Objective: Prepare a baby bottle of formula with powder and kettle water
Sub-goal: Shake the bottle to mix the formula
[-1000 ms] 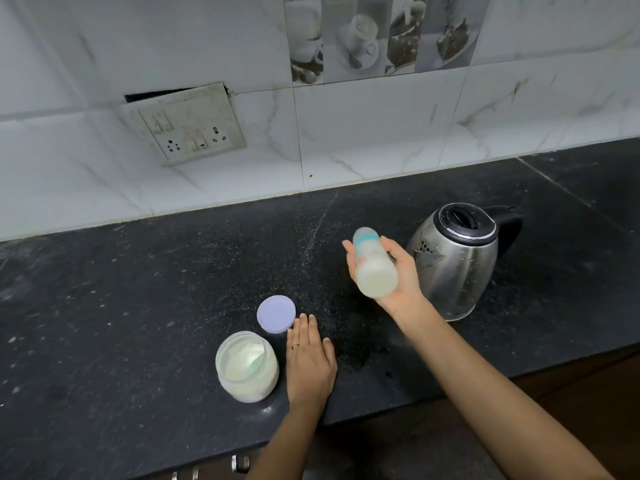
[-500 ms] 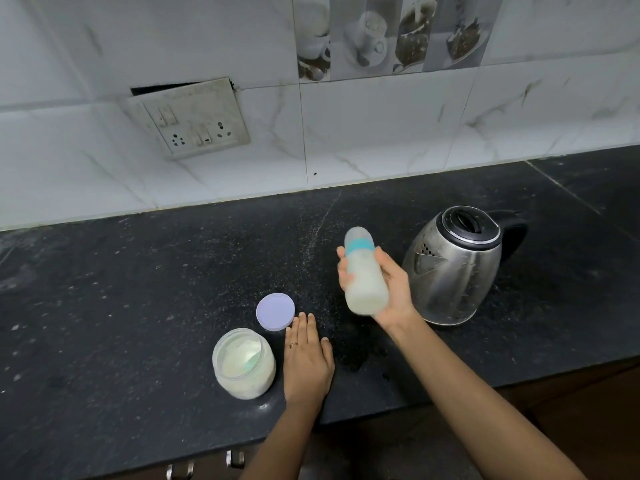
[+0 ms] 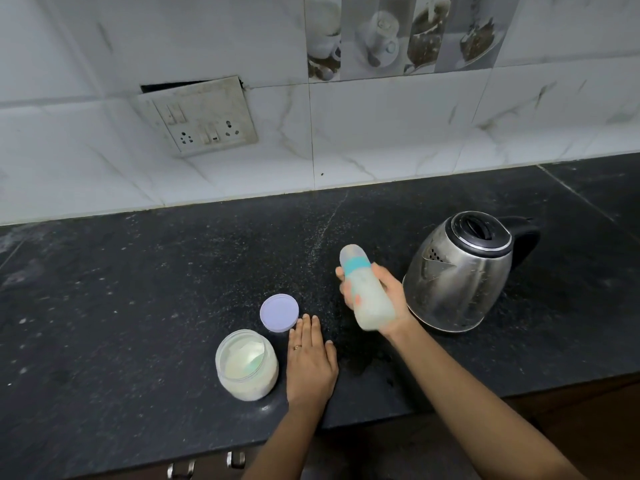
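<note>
Black worktop [image 3: 138,306], late stage by my judgement: right hand [image 3: 391,296] grips the capped, milky bottle [image 3: 372,303], tilted at 9 o'clock of the kettle [image 3: 457,278], left hand [image 3: 311,362] lies flat and relaxed at 3 o'clock of the open jar [image 3: 246,365], so only mixing and relidding seem left.

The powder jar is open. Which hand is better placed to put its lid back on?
Left, probably. The left hand lies flat and free on the counter, right next to the purple lid and the powder jar. The right hand grips the bottle.
</note>
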{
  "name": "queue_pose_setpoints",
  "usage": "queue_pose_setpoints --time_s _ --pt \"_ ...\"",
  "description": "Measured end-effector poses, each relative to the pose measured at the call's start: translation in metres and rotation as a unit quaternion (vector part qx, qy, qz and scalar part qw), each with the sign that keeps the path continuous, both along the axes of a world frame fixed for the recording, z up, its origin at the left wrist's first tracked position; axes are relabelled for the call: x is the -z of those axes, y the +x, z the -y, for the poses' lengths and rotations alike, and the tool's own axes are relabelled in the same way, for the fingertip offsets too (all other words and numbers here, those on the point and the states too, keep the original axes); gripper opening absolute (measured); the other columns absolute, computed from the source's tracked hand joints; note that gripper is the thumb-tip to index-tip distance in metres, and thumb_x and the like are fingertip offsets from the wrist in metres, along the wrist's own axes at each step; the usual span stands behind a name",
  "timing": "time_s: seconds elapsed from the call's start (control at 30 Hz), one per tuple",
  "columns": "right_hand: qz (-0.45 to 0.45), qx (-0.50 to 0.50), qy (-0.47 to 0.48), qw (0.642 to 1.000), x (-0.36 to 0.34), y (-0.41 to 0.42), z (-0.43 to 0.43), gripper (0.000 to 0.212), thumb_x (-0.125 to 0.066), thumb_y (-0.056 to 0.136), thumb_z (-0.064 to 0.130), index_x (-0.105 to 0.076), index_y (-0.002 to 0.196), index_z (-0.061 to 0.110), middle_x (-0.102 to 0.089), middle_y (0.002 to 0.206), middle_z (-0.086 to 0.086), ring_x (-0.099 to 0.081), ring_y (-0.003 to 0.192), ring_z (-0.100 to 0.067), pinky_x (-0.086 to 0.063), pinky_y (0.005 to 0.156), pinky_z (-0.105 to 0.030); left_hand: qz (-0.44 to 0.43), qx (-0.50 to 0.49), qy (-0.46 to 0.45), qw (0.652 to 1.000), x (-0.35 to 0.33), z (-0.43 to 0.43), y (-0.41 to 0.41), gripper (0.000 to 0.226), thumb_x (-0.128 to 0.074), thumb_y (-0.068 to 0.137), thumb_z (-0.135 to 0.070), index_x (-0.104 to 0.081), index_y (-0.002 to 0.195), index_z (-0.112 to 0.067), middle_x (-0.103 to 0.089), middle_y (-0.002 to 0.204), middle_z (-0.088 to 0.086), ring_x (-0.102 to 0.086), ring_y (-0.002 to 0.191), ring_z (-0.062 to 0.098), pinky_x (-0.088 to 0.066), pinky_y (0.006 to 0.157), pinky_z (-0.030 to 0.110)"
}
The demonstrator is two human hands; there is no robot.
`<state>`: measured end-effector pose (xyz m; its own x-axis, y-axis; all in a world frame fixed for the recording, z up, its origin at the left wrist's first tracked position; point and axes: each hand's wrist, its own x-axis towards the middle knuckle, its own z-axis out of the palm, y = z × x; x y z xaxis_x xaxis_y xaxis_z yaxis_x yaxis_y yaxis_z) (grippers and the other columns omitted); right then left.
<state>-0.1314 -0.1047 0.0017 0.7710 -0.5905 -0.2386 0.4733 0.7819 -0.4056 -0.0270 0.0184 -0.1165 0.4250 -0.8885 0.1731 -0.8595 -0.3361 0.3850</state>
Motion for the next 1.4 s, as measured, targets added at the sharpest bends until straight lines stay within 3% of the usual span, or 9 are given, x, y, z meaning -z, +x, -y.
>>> queue_pose_setpoints --time_s 0.47,0.6,0.73,0.83,0.97,1.13,1.27,1.33,1.4 --pt "-0.005 -0.010 -0.009 1.000 0.009 0.002 0.003 0.085 -0.085 0.063 0.019 -0.039 0.133 0.003 -0.061 0.106 -0.020 -0.064 0.075 -0.027 -0.058 0.061 -0.036 -0.003 0.007 0.001 1.000 0.000 0.000 0.001 0.057 -0.031 0.092 -0.032 -0.048 0.136 0.000 -0.048 0.141 0.019 -0.041 0.135 0.029 -0.016 0.114 0.037" --pt "0.036 0.038 0.059 0.997 0.014 0.003 0.010 0.078 -0.084 0.063 0.014 -0.044 0.129 0.003 -0.059 0.104 -0.021 -0.064 0.077 -0.027 -0.058 0.061 -0.037 -0.012 0.003 0.001 1.000 -0.001 0.000 0.000 0.058 -0.029 0.092 -0.033 -0.047 0.138 0.000 -0.045 0.144 0.017 -0.038 0.137 0.028 -0.013 0.115 0.035" --pt "-0.002 -0.014 -0.018 1.000 0.008 -0.001 0.006 0.072 -0.077 0.071 0.020 -0.038 0.131 0.007 -0.062 0.100 -0.019 -0.063 0.072 -0.026 -0.056 0.059 -0.034 -0.010 0.005 -0.001 1.000 -0.002 0.000 0.000 0.058 -0.030 0.092 -0.033 -0.047 0.137 -0.001 -0.046 0.143 0.017 -0.039 0.136 0.028 -0.012 0.115 0.034" --pt "-0.006 0.056 0.038 0.998 0.011 -0.002 0.009 0.079 -0.082 0.068 0.020 -0.043 0.135 0.003 -0.061 0.107 -0.022 -0.065 0.086 -0.028 -0.059 0.067 -0.039 -0.016 0.003 0.002 1.000 -0.002 0.000 0.001 0.058 -0.029 0.092 -0.033 -0.047 0.138 -0.001 -0.046 0.144 0.017 -0.038 0.137 0.027 -0.011 0.115 0.033" --pt "0.009 -0.012 -0.034 0.999 0.007 -0.005 0.006 0.089 -0.083 0.068 0.020 -0.029 0.138 0.010 -0.059 0.105 -0.020 -0.062 0.075 -0.026 -0.057 0.062 -0.036 -0.023 0.006 0.004 1.000 -0.001 0.000 0.001 0.058 -0.030 0.092 -0.033 -0.047 0.138 -0.002 -0.045 0.144 0.016 -0.038 0.137 0.026 -0.007 0.116 0.031" --pt "0.082 -0.018 0.008 0.996 0.002 -0.002 0.010 0.096 -0.087 0.063 0.013 -0.029 0.140 0.009 -0.057 0.108 -0.023 -0.063 0.084 -0.031 -0.058 0.069 -0.043 -0.015 0.003 -0.007 1.000 -0.001 -0.001 0.001 0.058 -0.031 0.092 -0.033 -0.048 0.137 -0.002 -0.047 0.143 0.016 -0.039 0.136 0.026 -0.007 0.116 0.030" --pt "0.023 0.003 -0.065 0.998 -0.005 -0.001 0.007 0.097 -0.083 0.067 0.016 -0.027 0.145 0.014 -0.057 0.113 -0.022 -0.062 0.085 -0.031 -0.056 0.071 -0.043 -0.018 0.002 -0.001 1.000 0.000 0.000 0.002 0.058 -0.029 0.092 -0.034 -0.046 0.139 -0.003 -0.044 0.145 0.014 -0.036 0.138 0.025 -0.008 0.116 0.031" --pt "0.032 0.032 -0.006 0.999 0.004 -0.004 0.011 0.103 -0.092 0.054 0.015 -0.036 0.141 0.006 -0.061 0.108 -0.022 -0.065 0.086 -0.030 -0.057 0.072 -0.043 -0.018 0.000 -0.003 1.000 0.000 0.000 0.001 0.058 -0.029 0.092 -0.034 -0.045 0.139 -0.003 -0.044 0.146 0.014 -0.036 0.138 0.025 -0.008 0.116 0.030" --pt "0.065 -0.005 0.010 0.998 0.004 -0.006 0.008 0.092 -0.086 0.065 0.016 -0.032 0.138 0.006 -0.059 0.108 -0.021 -0.064 0.085 -0.029 -0.057 0.069 -0.041 -0.017 0.002 -0.005 1.000 0.000 -0.001 0.001 0.059 -0.029 0.093 -0.034 -0.045 0.140 -0.004 -0.043 0.146 0.014 -0.035 0.139 0.025 -0.008 0.116 0.031"
